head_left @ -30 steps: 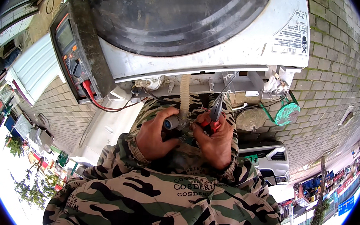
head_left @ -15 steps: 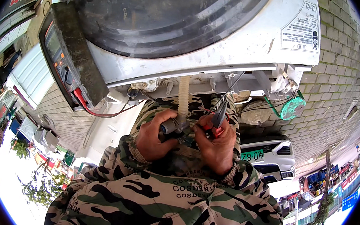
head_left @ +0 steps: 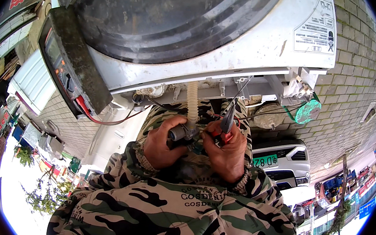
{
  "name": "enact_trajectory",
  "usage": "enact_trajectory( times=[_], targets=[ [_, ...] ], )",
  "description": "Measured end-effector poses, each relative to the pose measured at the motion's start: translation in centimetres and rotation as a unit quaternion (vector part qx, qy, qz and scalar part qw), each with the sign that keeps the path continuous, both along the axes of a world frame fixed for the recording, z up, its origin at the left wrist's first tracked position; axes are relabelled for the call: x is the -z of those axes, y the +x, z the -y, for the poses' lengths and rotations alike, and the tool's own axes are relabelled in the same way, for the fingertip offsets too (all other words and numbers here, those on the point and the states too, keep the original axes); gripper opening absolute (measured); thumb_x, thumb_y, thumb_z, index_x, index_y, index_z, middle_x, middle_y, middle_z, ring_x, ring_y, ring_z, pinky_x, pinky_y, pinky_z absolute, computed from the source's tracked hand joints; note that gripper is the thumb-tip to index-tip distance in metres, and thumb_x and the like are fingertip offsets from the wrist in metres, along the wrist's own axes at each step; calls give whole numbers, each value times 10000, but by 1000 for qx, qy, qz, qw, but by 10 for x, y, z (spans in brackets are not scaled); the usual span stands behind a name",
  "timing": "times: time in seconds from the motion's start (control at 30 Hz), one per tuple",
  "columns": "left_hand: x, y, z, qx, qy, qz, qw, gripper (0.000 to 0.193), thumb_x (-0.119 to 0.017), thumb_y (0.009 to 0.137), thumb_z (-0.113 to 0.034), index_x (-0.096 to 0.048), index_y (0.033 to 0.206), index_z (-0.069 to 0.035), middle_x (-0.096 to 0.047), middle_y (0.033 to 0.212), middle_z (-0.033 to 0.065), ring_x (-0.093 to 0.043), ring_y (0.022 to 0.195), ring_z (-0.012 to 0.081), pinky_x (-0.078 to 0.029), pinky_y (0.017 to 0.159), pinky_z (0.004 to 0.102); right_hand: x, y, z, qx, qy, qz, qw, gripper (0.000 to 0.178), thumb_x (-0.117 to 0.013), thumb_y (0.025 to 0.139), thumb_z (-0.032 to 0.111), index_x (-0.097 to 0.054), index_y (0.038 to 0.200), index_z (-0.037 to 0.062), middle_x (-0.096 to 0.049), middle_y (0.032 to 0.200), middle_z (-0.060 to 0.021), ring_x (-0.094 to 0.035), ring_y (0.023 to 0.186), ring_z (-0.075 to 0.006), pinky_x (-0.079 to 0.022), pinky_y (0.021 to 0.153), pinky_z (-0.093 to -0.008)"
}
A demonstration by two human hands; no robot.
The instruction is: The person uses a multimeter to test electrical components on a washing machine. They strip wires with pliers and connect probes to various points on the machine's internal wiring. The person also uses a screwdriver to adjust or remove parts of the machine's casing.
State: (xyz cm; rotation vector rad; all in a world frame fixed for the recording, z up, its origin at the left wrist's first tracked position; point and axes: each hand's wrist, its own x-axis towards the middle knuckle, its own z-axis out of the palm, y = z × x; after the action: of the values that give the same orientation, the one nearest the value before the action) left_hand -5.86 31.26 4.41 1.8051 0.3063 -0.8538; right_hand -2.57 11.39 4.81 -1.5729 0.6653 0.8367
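My left hand (head_left: 161, 146) is curled round a grey pipe fitting (head_left: 179, 132), thumb on my side and forefinger over the far side, with its round end facing left. The fitting sits between my two hands, above my camouflage trousers (head_left: 154, 114), and the left hand is clearly the nearer, since it has hold of it.

A pale ribbed hose (head_left: 192, 100) comes down to the fitting from the near edge of the white machine (head_left: 267, 50), left of that edge's middle. Its long axis runs almost straight from the machine toward me, while the fitting's barrel lies crosswise to it, tilted a little.

My right hand (head_left: 226, 154) is closed on the red handles of a pair of pliers (head_left: 226, 129). Their dark nose points away from me, toward the machine's near edge and roughly alongside the hose, so it is not aimed at the fitting. My right fingertips come close to the joint of hose and fitting; I cannot tell whether they touch it.

At the left end of the machine's near edge is a multimeter (head_left: 60, 70) with a red lead (head_left: 83, 105); just off its right corner, a green round cap (head_left: 308, 112).
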Motion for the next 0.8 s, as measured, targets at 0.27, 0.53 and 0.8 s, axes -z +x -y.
enact_trajectory(
  times=[0.27,0.53,0.8],
  targets=[
    [-1,4,2,0,1,0,1000,752,-834,666,-22,-497,1338,-18,-657,1235,180,-669,1136,285,-515,983,381,-1,6,2,-18,-12,-5,1000,197,-732,804,-33,-590,926,31,-646,832,-36,-590,761,-94,-506,716,-264],
    [-16,24,9,9,25,-37,999,773,-822,680,-51,-474,1369,-27,-653,1213,190,-675,1123,294,-532,958,386,1,12,7,10,13,14,1000,170,-742,815,32,-598,902,52,-604,735,-23,-554,673,-92,-487,652,-273],
    [-32,48,7,27,-41,-88,995,778,-795,777,-156,-392,1435,-54,-719,1078,192,-721,1023,336,-548,886,396,-5,18,12,101,119,6,988,178,-725,812,-47,-608,912,43,-636,776,13,-553,700,-46,-461,622,-231]
  ],
)
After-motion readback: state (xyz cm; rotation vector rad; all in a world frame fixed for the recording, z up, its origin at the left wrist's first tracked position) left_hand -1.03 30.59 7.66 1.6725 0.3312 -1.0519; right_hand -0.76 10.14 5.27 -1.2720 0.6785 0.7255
